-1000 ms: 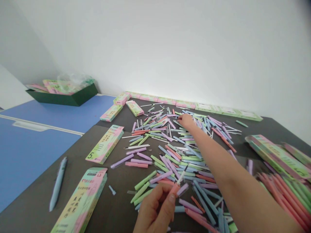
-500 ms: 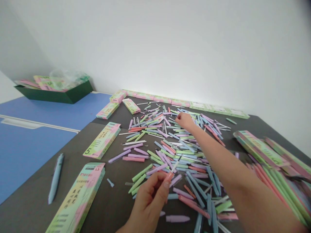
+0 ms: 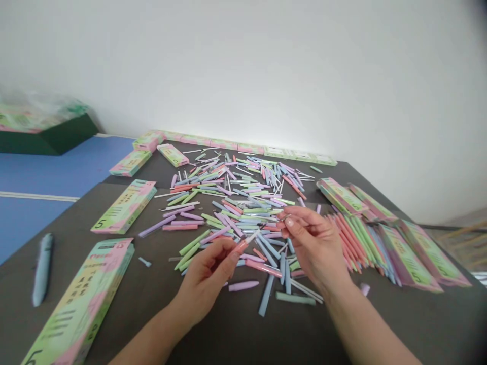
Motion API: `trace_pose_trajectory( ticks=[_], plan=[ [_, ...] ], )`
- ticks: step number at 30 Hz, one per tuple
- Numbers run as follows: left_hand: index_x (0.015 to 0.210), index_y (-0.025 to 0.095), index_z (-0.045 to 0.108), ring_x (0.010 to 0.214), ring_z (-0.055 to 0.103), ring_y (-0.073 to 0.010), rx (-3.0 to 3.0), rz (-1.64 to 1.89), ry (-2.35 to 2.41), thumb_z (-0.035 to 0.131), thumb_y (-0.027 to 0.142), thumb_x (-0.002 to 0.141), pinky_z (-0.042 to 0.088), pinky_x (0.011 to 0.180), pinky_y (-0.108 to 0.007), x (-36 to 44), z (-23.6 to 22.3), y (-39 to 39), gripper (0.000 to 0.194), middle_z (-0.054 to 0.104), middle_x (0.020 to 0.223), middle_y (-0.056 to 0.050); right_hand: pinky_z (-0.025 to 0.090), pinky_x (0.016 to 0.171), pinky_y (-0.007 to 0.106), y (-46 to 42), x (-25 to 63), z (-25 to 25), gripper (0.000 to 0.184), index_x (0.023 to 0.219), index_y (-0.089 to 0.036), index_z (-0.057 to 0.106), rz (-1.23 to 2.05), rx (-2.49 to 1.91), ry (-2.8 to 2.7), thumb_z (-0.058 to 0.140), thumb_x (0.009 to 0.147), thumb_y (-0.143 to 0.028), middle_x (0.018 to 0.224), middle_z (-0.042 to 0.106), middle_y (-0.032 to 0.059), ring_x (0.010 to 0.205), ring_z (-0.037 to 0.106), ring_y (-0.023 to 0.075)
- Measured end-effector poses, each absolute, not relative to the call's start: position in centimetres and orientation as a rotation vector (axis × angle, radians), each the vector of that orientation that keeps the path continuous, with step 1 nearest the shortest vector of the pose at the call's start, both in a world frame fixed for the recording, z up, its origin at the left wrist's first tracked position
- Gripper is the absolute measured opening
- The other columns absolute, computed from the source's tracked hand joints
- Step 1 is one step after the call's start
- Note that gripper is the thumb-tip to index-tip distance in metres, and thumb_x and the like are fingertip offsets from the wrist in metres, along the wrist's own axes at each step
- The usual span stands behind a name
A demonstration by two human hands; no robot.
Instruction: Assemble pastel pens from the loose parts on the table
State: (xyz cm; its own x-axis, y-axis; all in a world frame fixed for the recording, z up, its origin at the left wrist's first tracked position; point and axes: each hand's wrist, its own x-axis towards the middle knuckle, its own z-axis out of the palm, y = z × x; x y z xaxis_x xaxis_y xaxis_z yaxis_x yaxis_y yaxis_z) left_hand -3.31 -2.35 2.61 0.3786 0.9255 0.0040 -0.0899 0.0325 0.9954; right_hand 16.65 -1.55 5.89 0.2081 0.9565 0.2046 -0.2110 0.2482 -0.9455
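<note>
My left hand (image 3: 211,271) is closed in a pinch on a coral pen barrel (image 3: 240,247), with a pale, thin end pointing up and right from it. My right hand (image 3: 317,241) is just to the right, its thumb and fingertips pinched together above the heap. Whatever lies between them is too small to make out. Beneath and beyond both hands spreads a loose heap of pen parts (image 3: 228,208) in purple, green, blue and coral, with thin white refills among them. A purple pen cap (image 3: 243,286) lies just below the hands.
Flat pen boxes (image 3: 124,207) stand along the left side, and a row of boxes (image 3: 220,144) lines the wall. At right lie sorted coral and green barrels (image 3: 361,238) and more boxes (image 3: 409,253). A blue pen (image 3: 42,271) and a green tray (image 3: 68,134) are at left.
My right hand has come back from the far part of the heap to beside my left hand. The left hand still holds the coral barrel. The view has turned to the right.
</note>
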Motion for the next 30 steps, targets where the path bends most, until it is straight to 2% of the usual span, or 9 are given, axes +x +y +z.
trace_pose_trajectory(
  ticks=[5,13,17,30],
  plan=[
    [0.087,0.015,0.063,0.053,0.036,-0.0062,1.407,0.904,0.894,0.056,0.038,0.088,0.024,0.045,-0.02,-3.4,2.8,-2.4,0.024,0.042,0.061,0.004,0.051,0.056,0.022,-2.6,16.7,4.7,0.009,0.088,-0.022,0.07,0.962,-0.898,-1.028,0.069,0.08,-0.02,0.078,0.071,0.0016,0.066,0.065,0.0127],
    [0.088,0.017,0.067,0.059,0.042,-0.0089,1.522,0.861,0.896,0.057,0.036,0.087,0.032,0.05,-0.02,-3.7,2.9,-2.2,0.022,0.051,0.067,0.001,0.053,0.059,0.024,-4.2,17.6,4.6,0.017,0.096,-0.023,0.068,0.931,-0.902,-1.213,0.06,0.087,-0.013,0.087,0.07,0.0024,0.073,0.067,0.0139],
    [0.09,0.018,0.068,0.064,0.045,-0.0107,1.548,0.811,0.876,0.058,0.036,0.087,0.037,0.054,-0.02,-3.8,2.7,-2.2,0.021,0.056,0.073,-0.001,0.054,0.061,0.025,-4.6,17.8,5.3,0.017,0.095,-0.022,0.068,0.932,-0.909,-1.25,0.058,0.087,-0.01,0.091,0.07,0.0032,0.075,0.068,0.0145],
    [0.092,0.018,0.069,0.062,0.043,-0.0105,1.561,0.798,0.895,0.058,0.037,0.086,0.039,0.054,-0.02,-3.8,2.6,-2.1,0.022,0.058,0.073,-0.001,0.058,0.062,0.023,-4.9,17.8,5.6,0.016,0.093,-0.02,0.067,0.848,-0.964,-1.372,0.059,0.086,-0.009,0.088,0.074,0.0034,0.066,0.068,0.0117]
  ],
)
